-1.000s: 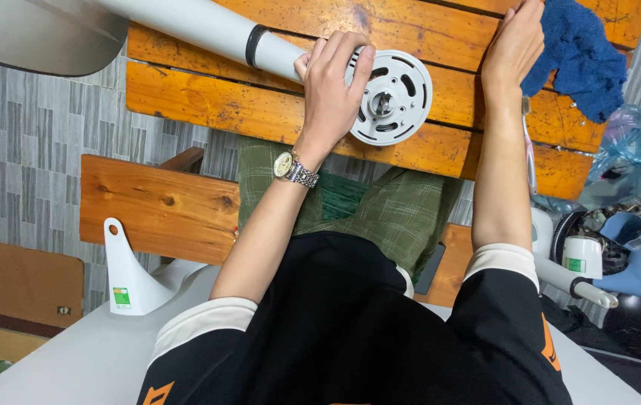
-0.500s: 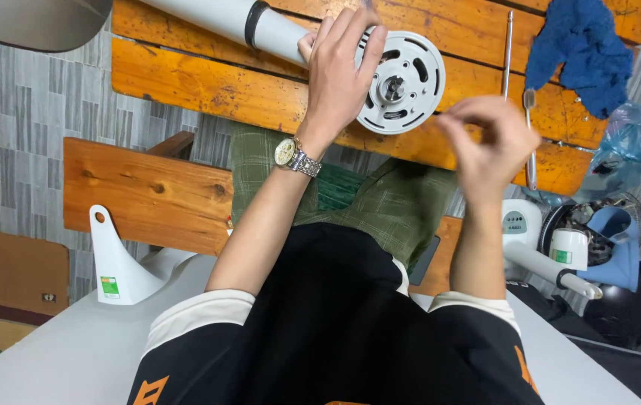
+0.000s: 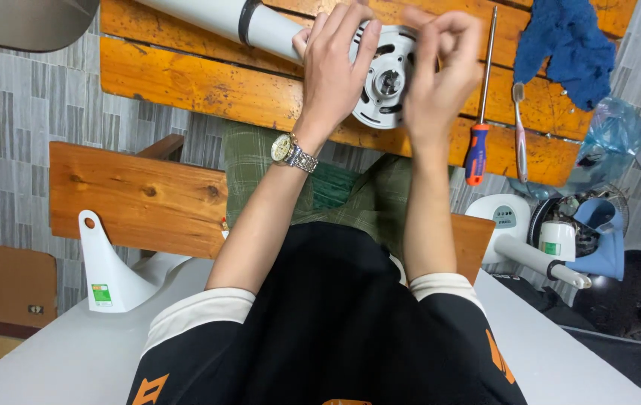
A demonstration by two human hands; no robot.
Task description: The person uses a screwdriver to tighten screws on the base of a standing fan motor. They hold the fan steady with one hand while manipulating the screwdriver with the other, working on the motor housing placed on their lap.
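The person wears a black short-sleeved shirt [image 3: 328,315] whose sleeves end in broad cream cuffs [image 3: 200,307], with orange markings low on each side below those cuffs. A metal wristwatch [image 3: 290,152] with a pale round dial and a linked silver band circles the left forearm, above the cuffs. Both forearms are bare beyond the cuffs.

The round motor housing [image 3: 384,79] under both hands is showing as smooth, matt grey metal with cut slots, and the tube [image 3: 223,16] joined to it is looking like glossy white plastic with a dark band. The counter [image 3: 208,82] is showing worn, orange-varnished wood, scuffed and stained. The screwdriver [image 3: 482,105] is pairing a shiny metal shaft with a glossy orange-and-blue plastic handle, beside a soft, rumpled blue cloth [image 3: 568,45].
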